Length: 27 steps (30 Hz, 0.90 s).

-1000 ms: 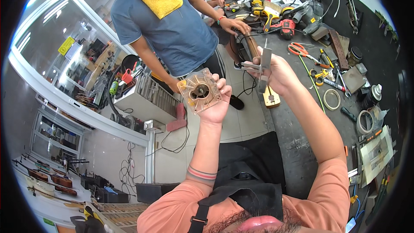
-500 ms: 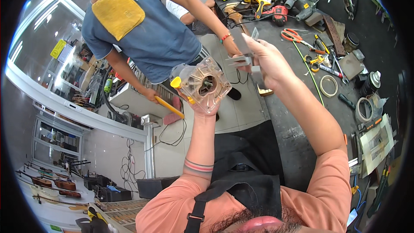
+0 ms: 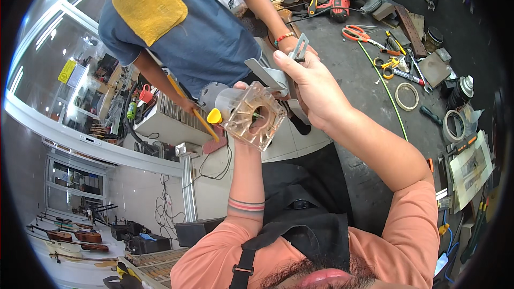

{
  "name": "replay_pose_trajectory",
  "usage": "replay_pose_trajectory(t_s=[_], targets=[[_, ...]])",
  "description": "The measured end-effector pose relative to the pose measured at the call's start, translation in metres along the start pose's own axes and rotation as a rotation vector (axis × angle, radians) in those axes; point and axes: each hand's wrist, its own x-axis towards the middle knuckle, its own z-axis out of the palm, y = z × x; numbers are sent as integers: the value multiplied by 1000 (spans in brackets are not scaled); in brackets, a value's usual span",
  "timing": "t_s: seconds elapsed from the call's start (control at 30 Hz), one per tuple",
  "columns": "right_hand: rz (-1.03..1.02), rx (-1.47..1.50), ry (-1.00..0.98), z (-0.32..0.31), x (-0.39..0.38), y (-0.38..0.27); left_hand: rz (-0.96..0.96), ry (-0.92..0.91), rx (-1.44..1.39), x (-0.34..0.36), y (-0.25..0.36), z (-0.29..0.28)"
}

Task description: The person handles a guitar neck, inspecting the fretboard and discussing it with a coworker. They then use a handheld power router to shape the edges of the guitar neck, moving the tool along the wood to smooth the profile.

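My left hand (image 3: 247,143), mostly hidden behind its load, is closed around a trim router (image 3: 231,103) with a clear plastic base, ribbed and square. A yellow wing knob (image 3: 214,115) sticks out of the router's side, and a round opening shows in its base. My right hand (image 3: 323,92) grips a grey metal guide bracket (image 3: 266,76) with a slotted plate (image 3: 301,46) at its top. The bracket's flat arm lies right beside the router's far edge; I cannot tell whether they touch. A co-worker's hand (image 3: 306,49) is just behind my right hand.
The co-worker stands opposite, holding a long yellow stick-like thing (image 3: 206,126). On the dark workbench (image 3: 369,168) at right lie orange-handled scissors (image 3: 356,33), a tape roll (image 3: 407,97), a red power tool (image 3: 339,8) and a spray can (image 3: 462,90). A white cabinet (image 3: 172,124) stands at left.
My right hand has brought the bracket left and down, close against the router. The router has tilted a little. The co-worker has shifted nearer.
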Motion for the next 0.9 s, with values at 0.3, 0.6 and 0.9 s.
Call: replay_pose_trajectory(t_s=[0.3, 0.6, 0.9], targets=[[-8, 88, 66, -5, -1, 14, -16, 41, 43, 6, -9, 8], [-55, 29, 105, -6, 0, 23, -39, -112, 70, 0, -3, -17], [61, 36, 96, -12, 4, 19, -2, -7, 343, 3, -5, 15]])
